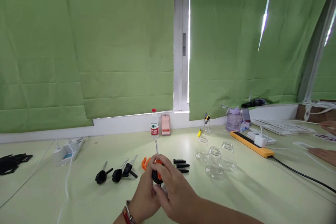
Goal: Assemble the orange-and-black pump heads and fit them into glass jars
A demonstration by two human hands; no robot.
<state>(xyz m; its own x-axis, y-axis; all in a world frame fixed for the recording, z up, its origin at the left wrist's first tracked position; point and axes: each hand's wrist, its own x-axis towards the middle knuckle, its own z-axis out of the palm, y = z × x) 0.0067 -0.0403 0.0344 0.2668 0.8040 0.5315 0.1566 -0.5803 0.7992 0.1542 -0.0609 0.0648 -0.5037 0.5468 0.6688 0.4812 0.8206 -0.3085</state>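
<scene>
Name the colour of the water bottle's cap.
The cap is red, clearest in the head view.

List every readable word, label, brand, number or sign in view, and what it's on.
"农夫山泉" (probable reading, small and soft): red label on the red-capped bottle.
Pink upright item: pixelated, unreadable.
Printed sheet at far right: too small to read.
Nothing else legible.
</scene>
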